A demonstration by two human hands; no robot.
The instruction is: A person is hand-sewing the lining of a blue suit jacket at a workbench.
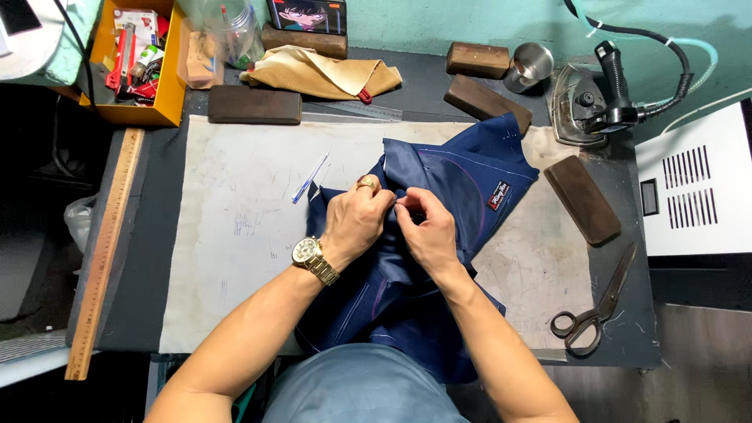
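Item: navy blue garment piece (439, 211), chalk-marked with curved seam lines and carrying a small dark label with red edging, lying partly folded on the pale pressing cloth (235, 235) that covers the dark work surface (157, 157), its lower part hanging off the near edge toward the person. Left hand (354, 223), with gold ring and gold wristwatch (313, 258), curled over a fold of the cloth near its upper left edge, fingers closed and pinching the fabric. Right hand (427, 231) just beside it, fingertips touching the same fold, thumb and forefinger drawn together on what appears to be a small fold or pin; too small to tell which. Handling note: the fold looks best kept taut between both hands, with the chalk lines matched before it is pressed flat, and the hanging part not left to drag the piece off line. Adjacent: blue pen (310, 178) on the pressing cloth, left of the hands; dark tailor's shears (595, 309) at right near the edge; steam iron (587, 102) with hose at upper right; several brown wooden blocks (581, 199) round the cloth; long wooden ruler (106, 251) along the left edge; yellow tray (168, 102) of small tools at upper left.
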